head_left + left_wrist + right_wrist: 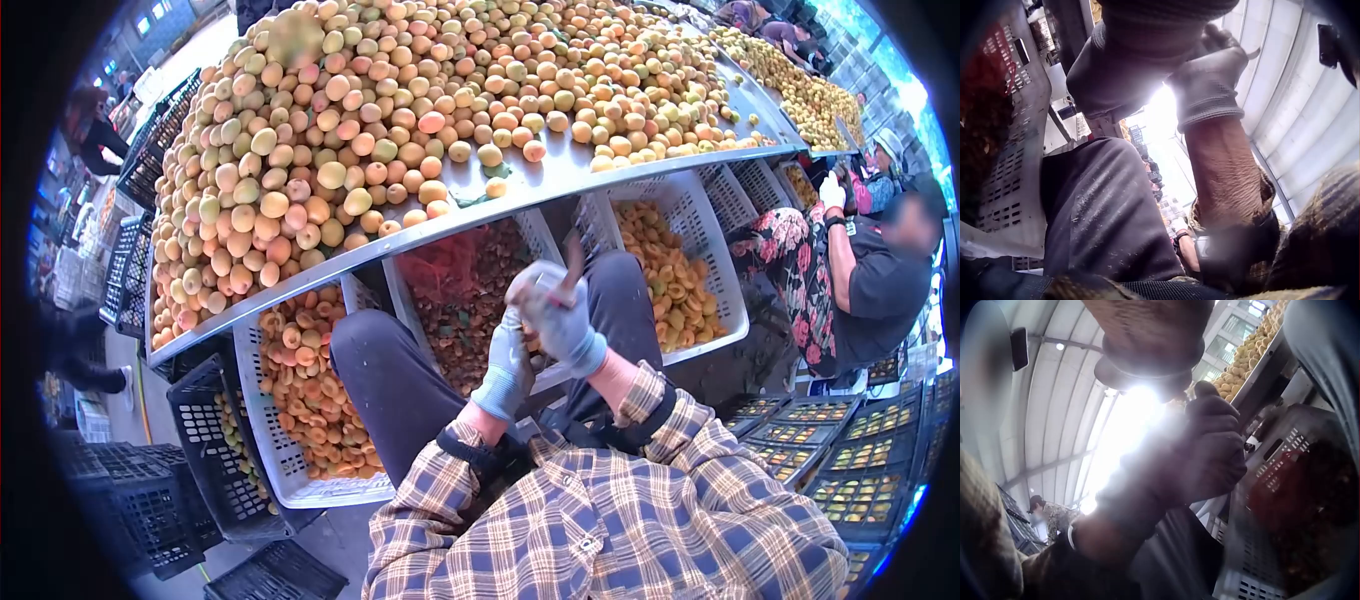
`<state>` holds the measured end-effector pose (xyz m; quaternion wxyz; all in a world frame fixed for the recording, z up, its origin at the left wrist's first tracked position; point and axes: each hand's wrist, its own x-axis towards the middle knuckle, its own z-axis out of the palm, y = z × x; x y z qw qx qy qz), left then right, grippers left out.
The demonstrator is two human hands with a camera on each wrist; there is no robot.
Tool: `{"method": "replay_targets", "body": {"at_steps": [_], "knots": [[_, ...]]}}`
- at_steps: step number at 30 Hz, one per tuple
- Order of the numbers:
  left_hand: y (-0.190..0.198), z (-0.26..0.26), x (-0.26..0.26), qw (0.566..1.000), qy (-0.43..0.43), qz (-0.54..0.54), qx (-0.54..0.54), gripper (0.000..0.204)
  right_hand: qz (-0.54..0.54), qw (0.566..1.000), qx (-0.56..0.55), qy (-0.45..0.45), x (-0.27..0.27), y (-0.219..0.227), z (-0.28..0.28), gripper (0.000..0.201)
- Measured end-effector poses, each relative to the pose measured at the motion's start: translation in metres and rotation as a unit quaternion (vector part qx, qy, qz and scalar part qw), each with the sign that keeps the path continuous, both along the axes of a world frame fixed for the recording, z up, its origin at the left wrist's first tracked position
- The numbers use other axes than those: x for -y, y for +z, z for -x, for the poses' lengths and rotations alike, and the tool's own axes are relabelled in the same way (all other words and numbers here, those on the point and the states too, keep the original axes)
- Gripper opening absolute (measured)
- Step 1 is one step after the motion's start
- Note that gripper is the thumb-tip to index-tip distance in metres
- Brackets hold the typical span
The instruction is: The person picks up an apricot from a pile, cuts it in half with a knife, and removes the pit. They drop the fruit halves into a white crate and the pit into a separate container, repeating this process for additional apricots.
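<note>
Both hands wear pale gloves and meet between the knees, over the middle crate. My right hand (565,320) grips a narrow brownish tool (574,258) that looks like a small knife, jutting up past the fingers. Just below it, my left hand (507,365) has its fingers curled, as the right wrist view shows of that hand (1210,447). An orange patch like an apricot (538,358) shows at its palm, mostly hidden by the right hand. Under the hands, the middle crate (540,238) holds dark reddish-brown pits (470,335) and red mesh (440,268).
A metal-edged table (560,190) heaped with whole apricots (330,130) stands ahead. White crates of apricot halves flank the knees, one left (250,400) and one right (735,290). Black crates (205,440) stand farther left. Another person (880,280) sits at right near trays of fruit (860,490).
</note>
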<state>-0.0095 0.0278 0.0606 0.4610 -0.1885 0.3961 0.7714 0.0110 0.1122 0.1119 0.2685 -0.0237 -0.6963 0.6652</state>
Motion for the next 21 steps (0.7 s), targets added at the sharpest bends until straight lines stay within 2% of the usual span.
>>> {"method": "replay_targets", "body": {"at_steps": [1, 3, 7, 9, 12, 13, 14, 15, 16, 17, 19, 20, 21], "knots": [[-0.002, 0.001, 0.003, 1.000, -0.004, 0.004, -0.002, 0.036, 0.111, 0.993, 0.041, -0.007, -0.005, 0.002, 0.000, 0.025], [-0.006, 0.003, 0.004, 0.992, -0.069, -0.098, 0.045, 0.040, 0.341, 0.939, 0.004, 0.049, -0.018, 0.010, 0.000, 0.026], [0.010, 0.004, 0.005, 0.968, -0.123, -0.168, 0.141, 0.046, 0.445, 0.894, 0.013, 0.056, -0.029, 0.001, 0.000, 0.027], [0.008, 0.003, 0.004, 0.959, -0.138, -0.203, 0.143, 0.047, 0.478, 0.876, 0.018, 0.059, -0.032, -0.002, 0.000, 0.027], [-0.006, 0.002, 0.006, 0.937, -0.163, -0.273, 0.146, 0.050, 0.525, 0.843, 0.030, 0.115, -0.031, 0.002, 0.001, 0.028], [-0.007, 0.001, 0.007, 0.924, -0.174, -0.308, 0.147, 0.051, 0.528, 0.841, 0.029, 0.115, -0.031, 0.002, 0.001, 0.028], [-0.007, 0.000, 0.007, 0.924, -0.174, -0.306, 0.147, 0.051, 0.530, 0.831, 0.044, 0.163, -0.032, 0.002, 0.001, 0.029], [-0.006, 0.001, 0.007, 0.940, -0.162, -0.257, 0.153, 0.052, 0.530, 0.819, 0.056, 0.212, -0.033, 0.003, 0.002, 0.031], [-0.004, 0.004, 0.006, 0.953, -0.151, -0.208, 0.158, 0.054, 0.528, 0.820, 0.068, 0.209, -0.033, 0.005, 0.000, 0.029], [-0.002, 0.007, 0.003, 0.954, -0.154, -0.206, 0.154, 0.054, 0.528, 0.821, 0.063, 0.209, -0.034, 0.007, -0.003, 0.029], [0.002, 0.018, -0.002, 0.984, -0.112, -0.086, 0.112, 0.055, 0.355, 0.925, 0.012, 0.135, -0.036, 0.009, -0.009, 0.028], [-0.011, 0.022, 0.003, 0.992, -0.111, -0.060, 0.007, 0.053, 0.269, 0.959, 0.014, 0.088, -0.037, 0.007, -0.014, 0.026], [-0.023, 0.025, 0.003, 0.995, -0.066, -0.046, -0.053, 0.054, 0.063, 0.996, 0.062, 0.030, -0.042, 0.004, -0.017, 0.027]]}}
